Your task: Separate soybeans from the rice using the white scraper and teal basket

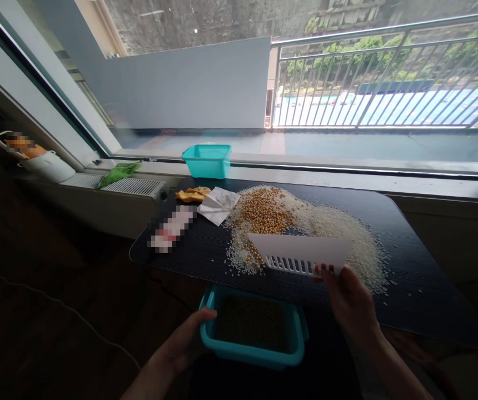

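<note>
My left hand [187, 334] is closed on the left rim of a teal plastic basin [255, 355], just below the table's front edge. Small grains [255, 325] cover the basin's floor, too dark to name. In my right hand [349, 294] is a white plastic sheet with a row of slots [301, 247], tilted over the front of the pile. My fingertips show through the slots at its right end. Behind the sheet lie golden-yellow beans [266, 208], mixed at their edges with white rice [339, 225] that spreads to the right. The sheet hides part of the pile.
The dark table [422, 278] carries a crumpled white tissue [218, 205], dried yellow-brown pieces [193, 194] and a blurred packet [172, 229]. A second teal basin [208, 161] stands by the window. On the left are a radiator [133, 189], a green cloth [118, 173] and a white pot [49, 166].
</note>
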`<state>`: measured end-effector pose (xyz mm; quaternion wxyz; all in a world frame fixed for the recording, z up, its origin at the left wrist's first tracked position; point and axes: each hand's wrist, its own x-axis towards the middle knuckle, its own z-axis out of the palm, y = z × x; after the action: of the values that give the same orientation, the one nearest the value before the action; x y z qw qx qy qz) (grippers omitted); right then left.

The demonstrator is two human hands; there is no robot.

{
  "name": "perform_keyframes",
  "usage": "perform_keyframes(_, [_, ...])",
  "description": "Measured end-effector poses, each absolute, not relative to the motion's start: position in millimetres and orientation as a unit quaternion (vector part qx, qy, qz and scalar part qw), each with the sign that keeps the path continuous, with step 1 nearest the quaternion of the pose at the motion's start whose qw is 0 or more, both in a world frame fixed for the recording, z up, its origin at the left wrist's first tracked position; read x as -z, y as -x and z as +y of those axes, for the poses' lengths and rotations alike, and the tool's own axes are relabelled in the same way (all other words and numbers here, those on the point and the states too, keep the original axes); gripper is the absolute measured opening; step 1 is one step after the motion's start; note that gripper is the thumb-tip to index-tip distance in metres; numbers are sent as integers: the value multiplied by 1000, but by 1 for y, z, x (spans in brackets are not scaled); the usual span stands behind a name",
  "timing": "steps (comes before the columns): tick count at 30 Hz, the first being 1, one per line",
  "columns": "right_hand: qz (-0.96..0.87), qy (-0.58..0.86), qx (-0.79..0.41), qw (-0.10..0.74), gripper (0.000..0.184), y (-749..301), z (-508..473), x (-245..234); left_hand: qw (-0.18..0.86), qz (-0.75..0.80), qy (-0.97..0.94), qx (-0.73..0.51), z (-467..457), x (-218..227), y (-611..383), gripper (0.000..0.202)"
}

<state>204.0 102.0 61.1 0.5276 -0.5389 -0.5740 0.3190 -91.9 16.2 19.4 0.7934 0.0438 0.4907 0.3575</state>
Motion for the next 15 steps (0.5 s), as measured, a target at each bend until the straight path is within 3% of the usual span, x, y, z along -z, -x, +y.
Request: perform_keyframes(15, [-509, 562, -346, 553, 25, -226, 86, -59, 800, 485, -55, -350, 21, -26, 74, 36])
